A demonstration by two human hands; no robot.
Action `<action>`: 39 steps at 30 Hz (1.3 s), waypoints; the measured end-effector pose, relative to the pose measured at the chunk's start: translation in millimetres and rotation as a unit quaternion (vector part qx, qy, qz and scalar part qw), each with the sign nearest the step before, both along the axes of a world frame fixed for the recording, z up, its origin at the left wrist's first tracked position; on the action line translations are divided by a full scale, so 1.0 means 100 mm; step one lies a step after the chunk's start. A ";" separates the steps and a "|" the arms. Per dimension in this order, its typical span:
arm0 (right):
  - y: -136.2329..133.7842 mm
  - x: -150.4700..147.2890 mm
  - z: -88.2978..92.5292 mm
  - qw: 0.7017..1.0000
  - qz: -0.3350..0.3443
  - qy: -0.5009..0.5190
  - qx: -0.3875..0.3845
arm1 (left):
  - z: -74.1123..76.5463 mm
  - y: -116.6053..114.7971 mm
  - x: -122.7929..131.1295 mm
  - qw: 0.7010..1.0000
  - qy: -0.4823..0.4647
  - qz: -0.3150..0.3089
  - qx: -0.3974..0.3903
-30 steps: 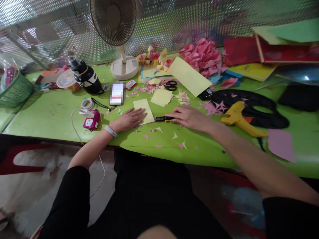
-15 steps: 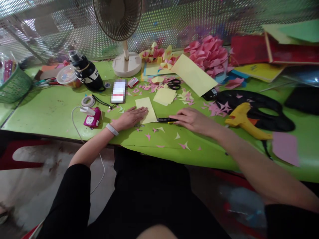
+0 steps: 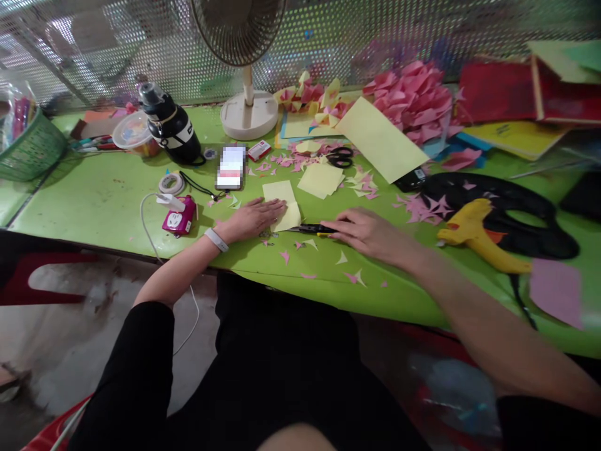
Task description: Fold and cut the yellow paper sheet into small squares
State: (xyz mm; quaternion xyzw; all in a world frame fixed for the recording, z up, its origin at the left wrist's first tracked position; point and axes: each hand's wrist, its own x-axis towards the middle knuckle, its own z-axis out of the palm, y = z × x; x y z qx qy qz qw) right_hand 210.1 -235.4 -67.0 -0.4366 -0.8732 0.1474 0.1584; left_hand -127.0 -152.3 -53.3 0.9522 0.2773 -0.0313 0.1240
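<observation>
My left hand (image 3: 253,218) lies flat with fingers stretched out on the near edge of a pale yellow paper sheet (image 3: 280,192) on the green table (image 3: 94,200). My right hand (image 3: 364,230) rests palm down over the handle of a black and yellow cutter knife (image 3: 313,229), whose blade points left toward the yellow sheet. Its fingers curl loosely over the handle. Small pink and yellow paper scraps (image 3: 350,275) lie scattered around both hands.
A fan (image 3: 248,113), black bottle (image 3: 169,128), phone (image 3: 231,168), tape roll (image 3: 171,183), pink charger (image 3: 178,220) and green basket (image 3: 29,147) stand to the left and back. Scissors (image 3: 340,157), yellow sheets (image 3: 382,141), pink paper flowers (image 3: 413,100) and a yellow glue gun (image 3: 479,237) lie right.
The camera has drifted, shifting the whole scene rightward in view. The yellow sheet's near right corner now curls up by my left hand. Both hands stay in place on sheet and knife.
</observation>
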 end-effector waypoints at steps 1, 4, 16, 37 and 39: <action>-0.01 -0.02 0.01 1.000 0.002 0.000 0.002 | -0.01 0.00 0.00 1.000 -0.001 0.001 0.003; -0.03 -0.06 0.03 1.000 0.006 0.001 0.000 | -0.03 0.00 0.00 1.000 -0.006 -0.002 0.009; -0.01 -0.24 0.02 1.000 0.019 -0.004 -0.001 | 0.01 -0.02 0.00 1.000 -0.006 -0.004 0.006; -0.20 0.42 0.04 0.975 -0.208 -0.006 0.082 | -0.05 -0.02 -0.05 0.996 -0.089 0.009 0.004; -0.01 0.10 0.08 0.986 -0.160 0.007 0.044 | -0.05 -0.05 -0.06 0.995 -0.094 0.026 0.007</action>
